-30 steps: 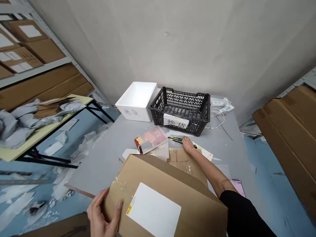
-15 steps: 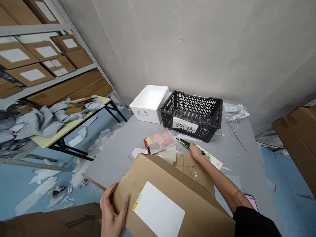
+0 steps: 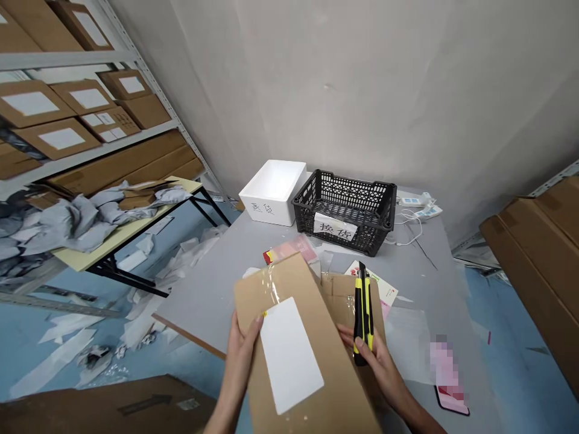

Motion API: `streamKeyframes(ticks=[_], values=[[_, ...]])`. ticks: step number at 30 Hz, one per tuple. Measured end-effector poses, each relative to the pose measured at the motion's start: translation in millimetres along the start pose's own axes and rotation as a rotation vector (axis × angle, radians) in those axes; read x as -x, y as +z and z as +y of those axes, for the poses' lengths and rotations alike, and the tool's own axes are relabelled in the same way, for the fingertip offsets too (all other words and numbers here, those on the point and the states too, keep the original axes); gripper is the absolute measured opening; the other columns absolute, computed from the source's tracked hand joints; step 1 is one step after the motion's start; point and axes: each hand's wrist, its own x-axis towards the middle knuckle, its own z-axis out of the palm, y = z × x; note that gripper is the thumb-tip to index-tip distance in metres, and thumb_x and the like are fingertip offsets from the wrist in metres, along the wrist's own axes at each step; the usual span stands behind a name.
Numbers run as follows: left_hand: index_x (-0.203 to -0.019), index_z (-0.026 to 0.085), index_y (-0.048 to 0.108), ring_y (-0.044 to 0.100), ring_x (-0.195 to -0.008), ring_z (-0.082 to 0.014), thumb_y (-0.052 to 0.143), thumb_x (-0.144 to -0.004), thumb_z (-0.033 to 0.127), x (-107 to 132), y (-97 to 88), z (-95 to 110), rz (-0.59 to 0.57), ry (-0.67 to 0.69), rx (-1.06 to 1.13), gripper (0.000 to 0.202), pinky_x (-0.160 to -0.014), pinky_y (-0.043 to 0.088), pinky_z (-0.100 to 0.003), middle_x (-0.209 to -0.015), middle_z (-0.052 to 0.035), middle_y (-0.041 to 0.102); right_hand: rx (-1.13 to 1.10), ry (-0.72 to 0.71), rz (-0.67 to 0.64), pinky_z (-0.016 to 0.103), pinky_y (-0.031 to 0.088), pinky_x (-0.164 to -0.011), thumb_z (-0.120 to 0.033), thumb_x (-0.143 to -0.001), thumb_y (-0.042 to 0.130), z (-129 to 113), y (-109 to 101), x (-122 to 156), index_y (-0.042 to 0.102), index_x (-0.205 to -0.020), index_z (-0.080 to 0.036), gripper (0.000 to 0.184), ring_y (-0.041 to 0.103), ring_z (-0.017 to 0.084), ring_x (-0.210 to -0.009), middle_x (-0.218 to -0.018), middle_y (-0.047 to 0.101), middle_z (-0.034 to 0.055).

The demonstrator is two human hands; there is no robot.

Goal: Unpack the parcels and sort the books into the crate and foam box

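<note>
A narrow brown cardboard carton point(image 3: 283, 295) is held tilted, nearly on end, over the near edge of the grey worktop point(image 3: 203, 289). A white rectangular label point(image 3: 292, 355) and a strip of clear tape point(image 3: 275, 283) are seen on its upper face. The carton is gripped along one long side by the left hand point(image 3: 239, 355). A yellow-and-black utility knife point(image 3: 363, 313) is clamped upright in the right hand point(image 3: 380, 361), just beside the carton's other long side, so the hands are kept apart with the carton between them. Farther back, a black plastic crate point(image 3: 344, 211) and a white foam box point(image 3: 271, 193) are placed side by side; a printed leaflet point(image 3: 380, 283) lies near the knife.
</note>
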Motion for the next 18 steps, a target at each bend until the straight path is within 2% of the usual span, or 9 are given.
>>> streamKeyframes(ticks=[3,5,7,9,12,14,16,18], values=[[-0.12,0.019,0.055,0.062,-0.104,-0.0293,0.069,-0.066,0.051,-19.1,7.1,48.1,-0.194,0.214,-0.19,0.065,-0.086,0.051,-0.037,-0.118,-0.0094,0.063,0.111,-0.048,0.082,0.046,0.043,-0.101,-0.051,-0.086,0.053,3.1,22.8,12.8,0.046,-0.127,-0.026,0.048,0.054,0.025,-0.12,-0.13,0.058,0.0104],[-0.118,0.019,0.059,0.061,-0.105,-0.0287,0.068,-0.067,0.048,-31.2,11.1,72.7,-0.336,0.332,-0.326,0.059,-0.086,0.05,-0.035,-0.119,-0.0081,0.064,0.187,-0.074,0.169,0.045,0.045,-0.099,-0.052,-0.084,0.055,10.0,36.5,23.3,0.044,-0.131,-0.026,0.055,0.054,0.026,-0.119,-0.127,0.06,0.0101],[-0.117,0.018,0.061,0.064,-0.096,-0.0277,0.069,-0.067,0.047,-43.8,14.9,88.7,-0.483,0.372,-0.41,0.058,-0.079,0.052,-0.033,-0.113,-0.0075,0.067,0.179,-0.093,0.205,0.045,0.048,-0.095,-0.054,-0.083,0.056,18.6,50.6,35.3,0.042,-0.134,-0.026,0.06,0.058,0.027,-0.114,-0.122,0.063,0.011],[-0.114,0.017,0.063,0.066,-0.085,-0.0263,0.071,-0.065,0.047,-57.0,18.8,97.7,-0.578,0.389,-0.432,0.058,-0.071,0.053,-0.031,-0.104,-0.0074,0.07,0.122,-0.098,0.191,0.045,0.049,-0.094,-0.056,-0.083,0.053,25.1,64.8,46.5,0.039,-0.136,-0.026,0.062,0.061,0.028,-0.11,-0.122,0.063,0.0125],[-0.108,0.017,0.065,0.066,-0.083,-0.0251,0.068,-0.066,0.049,-71.4,27.8,100.5,-0.629,0.508,-0.498,0.053,-0.071,0.052,-0.031,-0.098,-0.0069,0.072,0.11,-0.082,0.128,0.046,0.046,-0.097,-0.058,-0.085,0.049,25.9,80.2,55.5,0.039,-0.134,-0.027,0.06,0.06,0.028,-0.112,-0.127,0.059,0.014],[-0.113,0.019,0.062,0.064,-0.089,-0.0245,0.057,-0.078,0.048,-71.3,38.8,94.2,-0.622,0.622,-0.708,0.046,-0.077,0.05,-0.032,-0.104,-0.0064,0.07,0.154,-0.046,0.067,0.044,0.044,-0.099,-0.059,-0.084,0.05,21.9,82.1,55.0,0.043,-0.131,-0.026,0.058,0.057,0.027,-0.116,-0.126,0.06,0.014],[-0.123,0.021,0.054,0.061,-0.099,-0.0243,0.04,-0.089,0.041,-61.9,54.1,81.3,-0.547,0.717,-0.988,0.041,-0.085,0.046,-0.035,-0.115,-0.007,0.065,0.189,0.0,0.022,0.043,0.044,-0.099,-0.059,-0.083,0.052,16.4,76.6,52.4,0.044,-0.129,-0.024,0.058,0.056,0.026,-0.116,-0.123,0.062,0.0137],[-0.129,0.022,0.048,0.056,-0.105,-0.0252,0.028,-0.094,0.033,-47.3,70.1,65.3,-0.444,0.794,-1.197,0.042,-0.09,0.042,-0.04,-0.118,-0.0084,0.061,0.198,0.033,0.03,0.041,0.047,-0.095,-0.059,-0.081,0.055,9.4,65.1,52.2,0.043,-0.127,-0.024,0.059,0.059,0.026,-0.112,-0.119,0.063,0.0132]])
